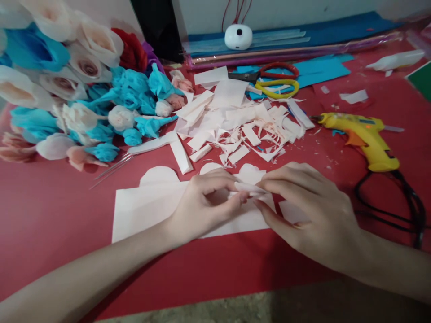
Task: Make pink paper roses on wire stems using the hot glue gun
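Between both hands is a small white paper petal (251, 187), folded or rolled and partly covered by the fingers. My left hand (210, 199) pinches its left end between thumb and fingers. The fingertips of my right hand (303, 208) close on its right end. Below them lies a white paper sheet (144, 208) on the red table (161, 287). Rounded white paper petals (160, 175) stick out past the sheet's far edge. Part of another white piece (291, 211) shows under my right hand.
Paper flowers (84, 80) crowd the left. White paper scraps (232, 116) spread beyond the hands, with scissors (276, 80) behind them. A yellow glue gun (367, 139) and its black cord (414, 211) lie at the right. Thin wires (112, 168) lie near the flowers.
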`<state>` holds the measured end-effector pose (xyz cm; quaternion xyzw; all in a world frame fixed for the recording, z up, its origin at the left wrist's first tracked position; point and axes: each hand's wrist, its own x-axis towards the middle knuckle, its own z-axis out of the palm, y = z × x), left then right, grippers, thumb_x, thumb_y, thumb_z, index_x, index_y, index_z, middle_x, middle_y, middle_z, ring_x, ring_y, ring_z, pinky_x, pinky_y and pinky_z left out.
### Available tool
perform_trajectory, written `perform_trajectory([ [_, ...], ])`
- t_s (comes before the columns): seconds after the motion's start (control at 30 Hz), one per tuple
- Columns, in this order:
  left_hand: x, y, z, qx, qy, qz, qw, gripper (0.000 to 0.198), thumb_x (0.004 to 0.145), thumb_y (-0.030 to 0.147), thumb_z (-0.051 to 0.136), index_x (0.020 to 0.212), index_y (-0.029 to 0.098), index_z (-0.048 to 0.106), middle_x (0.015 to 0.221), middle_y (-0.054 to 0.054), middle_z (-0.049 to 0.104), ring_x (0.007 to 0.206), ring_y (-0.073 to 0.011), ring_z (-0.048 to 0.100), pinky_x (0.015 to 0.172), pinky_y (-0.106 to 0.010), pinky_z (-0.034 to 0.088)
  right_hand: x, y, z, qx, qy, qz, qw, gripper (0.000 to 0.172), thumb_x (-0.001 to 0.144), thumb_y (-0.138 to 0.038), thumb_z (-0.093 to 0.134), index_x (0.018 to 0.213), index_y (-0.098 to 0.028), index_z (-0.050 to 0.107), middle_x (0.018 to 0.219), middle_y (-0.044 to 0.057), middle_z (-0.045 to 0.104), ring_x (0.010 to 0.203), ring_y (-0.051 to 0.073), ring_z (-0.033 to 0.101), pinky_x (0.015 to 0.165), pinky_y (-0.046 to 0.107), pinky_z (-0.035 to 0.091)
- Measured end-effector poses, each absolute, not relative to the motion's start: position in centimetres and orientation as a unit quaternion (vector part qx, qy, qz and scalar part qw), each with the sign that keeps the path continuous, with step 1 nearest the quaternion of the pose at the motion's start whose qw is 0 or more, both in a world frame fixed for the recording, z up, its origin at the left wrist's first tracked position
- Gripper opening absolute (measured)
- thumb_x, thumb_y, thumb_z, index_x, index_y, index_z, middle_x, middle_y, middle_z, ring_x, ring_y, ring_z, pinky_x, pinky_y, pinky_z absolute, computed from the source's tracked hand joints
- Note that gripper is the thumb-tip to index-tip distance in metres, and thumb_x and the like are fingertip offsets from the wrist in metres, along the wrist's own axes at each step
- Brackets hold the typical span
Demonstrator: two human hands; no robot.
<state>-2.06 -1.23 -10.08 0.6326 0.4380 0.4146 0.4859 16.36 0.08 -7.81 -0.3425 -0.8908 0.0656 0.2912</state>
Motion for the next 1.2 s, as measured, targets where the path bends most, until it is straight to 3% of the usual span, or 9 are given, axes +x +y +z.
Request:
perform_trajectory([
  [0.3, -1.85, -1.03, -9.92, 0.621, 0.425, 0.427, 0.501, 0.015, 0.080, 0.018, 0.059, 0.069, 0.014, 0.068, 0.070, -0.007, 0.069, 0.069, -0.0149, 0.062, 0.065, -0.027, 0.051, 16.53, 0.02, -7.98, -0.325, -0.900, 0.050, 0.287, 0.012, 0.075, -0.011, 0.061, 0.086, -0.012, 0.057, 0.080, 0.004, 0.062, 0.074, 0.017, 0.056, 0.070, 0.034, 0.045],
  [0.87, -1.91, -1.16, -10.01, 0.627, 0.444, 0.409, 0.493, 0.021, 0.082, 0.022, 0.057, 0.067, 0.013, 0.068, 0.074, -0.009, 0.070, 0.072, -0.0173, 0.064, 0.066, -0.029, 0.051, 16.38, -0.06, -8.31, -0.330, -0.895, 0.080, 0.289, 0.011, 0.077, -0.011, 0.058, 0.087, -0.014, 0.054, 0.082, 0.002, 0.060, 0.074, 0.014, 0.056, 0.070, 0.029, 0.045],
  [1.03, -1.96, -1.21, -10.16, 0.622, 0.460, 0.409, 0.483, 0.020, 0.082, 0.023, 0.057, 0.069, 0.014, 0.069, 0.074, -0.008, 0.070, 0.073, -0.0174, 0.064, 0.066, -0.029, 0.050, 16.42, -0.24, -8.27, -0.348, -0.884, 0.134, 0.280, 0.013, 0.078, -0.012, 0.060, 0.088, -0.017, 0.052, 0.086, -0.001, 0.058, 0.075, 0.008, 0.056, 0.066, 0.018, 0.045],
  [1.2, -1.93, -1.18, -10.14, 0.628, 0.482, 0.402, 0.460, 0.021, 0.083, 0.025, 0.056, 0.070, 0.014, 0.069, 0.069, -0.006, 0.068, 0.070, -0.0155, 0.062, 0.066, -0.028, 0.049, 16.47, -0.24, -8.09, -0.374, -0.857, 0.235, 0.265, 0.018, 0.078, -0.015, 0.063, 0.094, -0.017, 0.056, 0.086, -0.002, 0.057, 0.060, 0.003, 0.051, 0.058, 0.014, 0.044],
])
